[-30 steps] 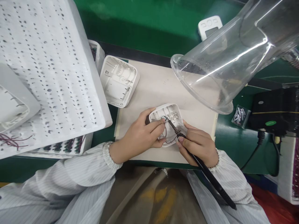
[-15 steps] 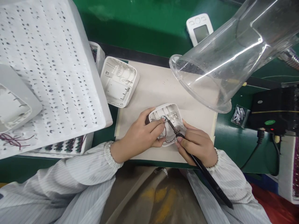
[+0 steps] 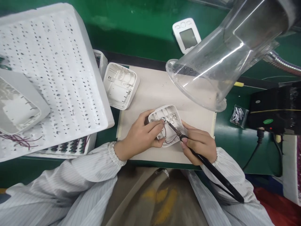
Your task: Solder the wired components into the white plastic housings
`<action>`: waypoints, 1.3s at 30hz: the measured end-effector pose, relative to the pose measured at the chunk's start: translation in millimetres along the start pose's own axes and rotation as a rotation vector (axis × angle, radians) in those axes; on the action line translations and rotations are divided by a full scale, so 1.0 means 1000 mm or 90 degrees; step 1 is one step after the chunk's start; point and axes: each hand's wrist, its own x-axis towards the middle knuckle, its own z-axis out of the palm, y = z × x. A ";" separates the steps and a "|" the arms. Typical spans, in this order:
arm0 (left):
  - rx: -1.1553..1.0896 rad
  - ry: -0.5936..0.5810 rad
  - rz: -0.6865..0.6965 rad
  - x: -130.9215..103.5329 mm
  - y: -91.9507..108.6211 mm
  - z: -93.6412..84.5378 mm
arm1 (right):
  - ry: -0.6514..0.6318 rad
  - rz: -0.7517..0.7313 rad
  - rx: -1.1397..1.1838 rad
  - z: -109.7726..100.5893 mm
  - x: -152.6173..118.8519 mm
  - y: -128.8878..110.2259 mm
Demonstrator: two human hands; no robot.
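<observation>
A small white plastic housing (image 3: 175, 116) lies open side up on the beige mat (image 3: 150, 91). My left hand (image 3: 143, 133) grips its left side, with fingertips inside by a small round part (image 3: 163, 119) and a thin dark wire (image 3: 165, 129). In my right hand (image 3: 201, 144) is a black-handled soldering iron (image 3: 211, 169). Its metal tip points into the housing near the round part; whether they touch is too small to tell. Another white housing (image 3: 120, 86) rests at the mat's upper left.
A white foam tray (image 3: 61, 72) with a larger housing (image 3: 21, 103) fills the left. A clear funnel hood (image 3: 199, 75) hangs over the mat's upper right. Behind lies a white device with a screen (image 3: 188, 38). At right are a black box (image 3: 275, 110) and a small bag (image 3: 238, 116).
The iron's tip has drawn back slightly from the round part, and my right hand has shifted a little. The camera view has also shifted. Both hands keep their holds.
</observation>
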 end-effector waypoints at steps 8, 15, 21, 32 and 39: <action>-0.045 -0.027 -0.080 -0.001 -0.007 0.001 | 0.034 0.014 0.086 -0.005 -0.002 0.003; -0.081 -0.110 -0.110 0.005 -0.011 -0.005 | -0.041 -0.005 0.007 -0.005 0.004 -0.001; -0.099 -0.122 -0.114 0.007 -0.011 -0.005 | -0.056 -0.029 -0.059 -0.003 0.008 -0.003; -0.142 -0.136 -0.122 0.006 -0.012 -0.004 | -0.065 -0.021 -0.085 0.000 0.008 -0.003; -0.149 -0.132 -0.123 0.005 -0.012 -0.004 | -0.065 -0.028 -0.092 0.001 0.007 -0.003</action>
